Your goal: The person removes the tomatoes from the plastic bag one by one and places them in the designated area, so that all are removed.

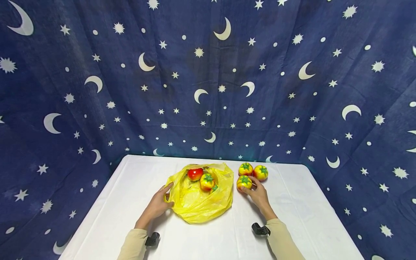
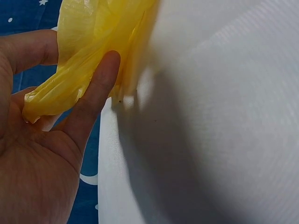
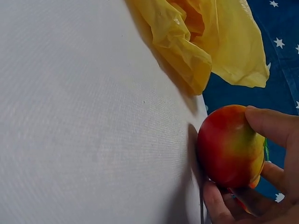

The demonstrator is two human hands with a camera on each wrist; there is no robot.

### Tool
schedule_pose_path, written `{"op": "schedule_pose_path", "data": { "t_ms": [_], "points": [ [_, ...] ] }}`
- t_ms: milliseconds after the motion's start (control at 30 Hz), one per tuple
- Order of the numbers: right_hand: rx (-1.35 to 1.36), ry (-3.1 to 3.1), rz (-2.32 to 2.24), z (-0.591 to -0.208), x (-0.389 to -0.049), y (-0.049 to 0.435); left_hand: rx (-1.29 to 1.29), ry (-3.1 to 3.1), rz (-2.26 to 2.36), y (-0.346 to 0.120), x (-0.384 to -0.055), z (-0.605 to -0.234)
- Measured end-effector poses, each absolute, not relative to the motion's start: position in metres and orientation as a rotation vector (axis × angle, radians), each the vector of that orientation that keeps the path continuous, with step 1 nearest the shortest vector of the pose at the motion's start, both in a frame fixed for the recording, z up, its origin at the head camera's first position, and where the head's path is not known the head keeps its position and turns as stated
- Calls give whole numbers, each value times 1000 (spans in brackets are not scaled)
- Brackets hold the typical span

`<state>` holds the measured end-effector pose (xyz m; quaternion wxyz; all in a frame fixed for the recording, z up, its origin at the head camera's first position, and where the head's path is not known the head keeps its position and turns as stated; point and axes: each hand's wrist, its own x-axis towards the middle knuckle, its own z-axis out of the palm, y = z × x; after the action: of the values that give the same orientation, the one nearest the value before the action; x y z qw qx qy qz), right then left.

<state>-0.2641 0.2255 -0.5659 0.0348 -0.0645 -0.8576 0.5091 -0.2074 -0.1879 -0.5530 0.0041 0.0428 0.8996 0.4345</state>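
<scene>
A yellow plastic bag [image 1: 203, 211] lies with its mouth open on the table. Inside it are a red, shiny round fruit [image 1: 195, 174], a red-and-yellow tomato [image 1: 207, 182] with a green leafy top, and another one partly hidden by the plastic. At the bag's left side my left hand [image 1: 158, 204] holds the rim, with the plastic [image 2: 100, 42] between thumb and fingers. My right hand [image 1: 259, 195] grips another red-and-yellow tomato [image 1: 243, 183], thumb on one side and fingers on the other. In the right wrist view this tomato [image 3: 229, 149] has a smooth red and yellow side.
Two more red-and-yellow tomatoes, a left one [image 1: 245, 168] and a right one [image 1: 260, 172], sit just beyond my right hand. The table [image 1: 299, 202] has a white cloth. A dark blue curtain [image 1: 208, 119] with moons and stars hangs behind and at both sides.
</scene>
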Motion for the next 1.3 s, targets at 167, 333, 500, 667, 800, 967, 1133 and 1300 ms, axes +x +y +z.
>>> {"op": "schedule_pose_path", "data": {
  "t_ms": [167,333,500,667,800,967,1133,1300],
  "points": [
    [-216,-2652,1562,-565,-265,226,134,2821,1351,-188,-208,-553],
    [-234,-2686,1565,-564,-266,226,130,2820,1347,-188,-209,-554],
    [-213,-2683,1592,-564,-267,228,142,2799,1372,-189,-211,-556],
    [-187,-2669,1582,-563,-264,233,132,2781,1380,-188,-212,-556],
    [-183,-2663,1562,-556,-259,237,124,2784,1373,-188,-213,-557],
    [-171,-2580,1613,-541,-252,240,128,2783,1377,-187,-215,-556],
    [-156,-2490,1717,-523,-248,238,128,2784,1367,-186,-216,-556],
    [-147,-2446,1761,-508,-242,233,146,2802,1355,-186,-215,-556]
  ]
}}
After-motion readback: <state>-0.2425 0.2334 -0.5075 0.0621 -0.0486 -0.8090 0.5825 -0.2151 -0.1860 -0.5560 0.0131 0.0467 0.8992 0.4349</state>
